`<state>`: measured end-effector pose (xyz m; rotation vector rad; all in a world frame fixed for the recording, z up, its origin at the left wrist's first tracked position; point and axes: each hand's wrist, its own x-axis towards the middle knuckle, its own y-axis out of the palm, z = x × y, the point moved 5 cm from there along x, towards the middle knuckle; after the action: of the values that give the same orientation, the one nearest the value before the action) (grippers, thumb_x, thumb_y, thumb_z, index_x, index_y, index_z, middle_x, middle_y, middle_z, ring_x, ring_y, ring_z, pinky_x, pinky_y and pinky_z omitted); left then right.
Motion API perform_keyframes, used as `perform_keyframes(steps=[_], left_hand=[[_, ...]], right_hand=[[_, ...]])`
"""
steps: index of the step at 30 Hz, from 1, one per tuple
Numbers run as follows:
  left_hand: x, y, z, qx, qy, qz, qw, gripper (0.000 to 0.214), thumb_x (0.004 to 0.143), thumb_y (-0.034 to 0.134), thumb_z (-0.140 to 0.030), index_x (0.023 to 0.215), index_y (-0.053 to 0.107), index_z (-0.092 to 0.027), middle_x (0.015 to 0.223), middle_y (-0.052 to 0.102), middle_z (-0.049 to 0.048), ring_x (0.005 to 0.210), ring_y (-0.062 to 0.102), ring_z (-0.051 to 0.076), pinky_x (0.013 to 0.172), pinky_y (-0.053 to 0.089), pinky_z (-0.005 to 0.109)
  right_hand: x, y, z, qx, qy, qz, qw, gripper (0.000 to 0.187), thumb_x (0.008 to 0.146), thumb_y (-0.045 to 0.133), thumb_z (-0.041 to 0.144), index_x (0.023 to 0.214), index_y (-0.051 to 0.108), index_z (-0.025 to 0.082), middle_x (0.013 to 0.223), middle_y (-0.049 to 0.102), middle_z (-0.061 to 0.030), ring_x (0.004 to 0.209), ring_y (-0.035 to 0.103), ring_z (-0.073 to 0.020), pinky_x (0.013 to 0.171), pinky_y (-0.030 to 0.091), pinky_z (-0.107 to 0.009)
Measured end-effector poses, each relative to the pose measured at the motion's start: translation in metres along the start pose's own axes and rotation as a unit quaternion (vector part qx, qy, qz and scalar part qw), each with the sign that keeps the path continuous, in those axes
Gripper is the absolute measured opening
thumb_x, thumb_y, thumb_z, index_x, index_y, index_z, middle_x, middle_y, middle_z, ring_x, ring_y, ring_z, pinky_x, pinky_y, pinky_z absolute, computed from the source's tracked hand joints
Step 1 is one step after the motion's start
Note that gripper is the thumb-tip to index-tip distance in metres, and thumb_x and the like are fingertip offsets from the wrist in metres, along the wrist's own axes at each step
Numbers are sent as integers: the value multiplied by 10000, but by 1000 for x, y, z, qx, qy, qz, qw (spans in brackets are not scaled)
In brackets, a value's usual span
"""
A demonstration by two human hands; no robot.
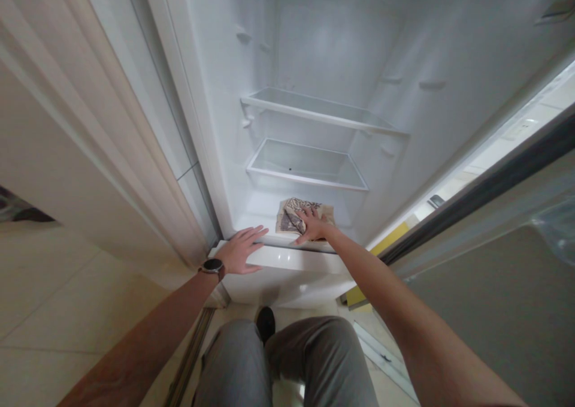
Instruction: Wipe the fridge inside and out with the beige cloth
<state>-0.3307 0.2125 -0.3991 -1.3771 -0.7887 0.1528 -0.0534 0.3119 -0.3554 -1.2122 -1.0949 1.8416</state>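
I look down into an open white fridge. My right hand (pixel 312 226) presses flat on a patterned beige cloth (pixel 294 212) lying on the lowest shelf surface, fingers spread over it. My left hand (pixel 240 250), with a dark watch on the wrist, rests open on the front edge of the white drawer (pixel 291 260) below that shelf, fingers stretched out. The cloth is partly covered by my right hand.
Two glass shelves (pixel 314 110) (pixel 305 164) sit bare higher in the fridge. The fridge door (pixel 494 287) stands open at the right. A white panel (pixel 90 143) flanks the left. My grey-trousered knees (pixel 287 359) and a dark shoe are below, on a pale tiled floor (pixel 54 311).
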Motion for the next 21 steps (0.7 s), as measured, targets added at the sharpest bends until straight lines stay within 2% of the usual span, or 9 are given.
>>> perform_keyframes(steps=[2, 5, 10, 17, 21], left_hand=[[0, 0, 0, -5, -1, 0, 1000, 569, 915, 730, -624, 1239, 762, -157, 1704, 422, 188, 1604, 352, 386, 1303, 305, 560], [1, 2, 0, -11, -4, 3, 1000, 572, 898, 744, -630, 1245, 764, -175, 1711, 413, 175, 1607, 345, 385, 1309, 295, 558], [1, 2, -3, -6, -7, 8, 1000, 591, 898, 731, -664, 1225, 764, -172, 1718, 403, 174, 1612, 333, 384, 1314, 279, 563], [0, 7, -5, 5, 0, 29, 1000, 667, 906, 692, -716, 1258, 753, -152, 1723, 386, 193, 1615, 314, 407, 1304, 270, 583], [-2, 12, -5, 5, 5, 46, 999, 723, 893, 683, -736, 1307, 747, -146, 1736, 357, 195, 1615, 300, 427, 1298, 288, 601]], right_hand=[[0, -2, -1, 6, -5, -5, 1000, 1277, 722, 757, 863, 1745, 154, 394, 1840, -46, -57, 1677, -82, -464, 1258, 106, -819], [4, -3, -3, 2, 0, -17, 1000, 1038, 862, 637, 813, 1730, 232, 412, 1842, 11, -29, 1685, -46, -439, 1273, 132, -791], [26, -3, -2, -9, 22, -48, 999, 847, 969, 516, 673, 1726, 266, 387, 1838, 78, -35, 1691, 5, -408, 1276, 152, -783], [99, -24, 4, -14, 46, -98, 994, 823, 992, 440, 693, 1727, 276, 360, 1831, 133, -70, 1679, 75, -441, 1249, 167, -816], [150, -48, 17, -15, 29, -145, 989, 757, 1019, 432, 662, 1706, 332, 361, 1776, 315, -80, 1614, 283, -447, 1268, 216, -777]])
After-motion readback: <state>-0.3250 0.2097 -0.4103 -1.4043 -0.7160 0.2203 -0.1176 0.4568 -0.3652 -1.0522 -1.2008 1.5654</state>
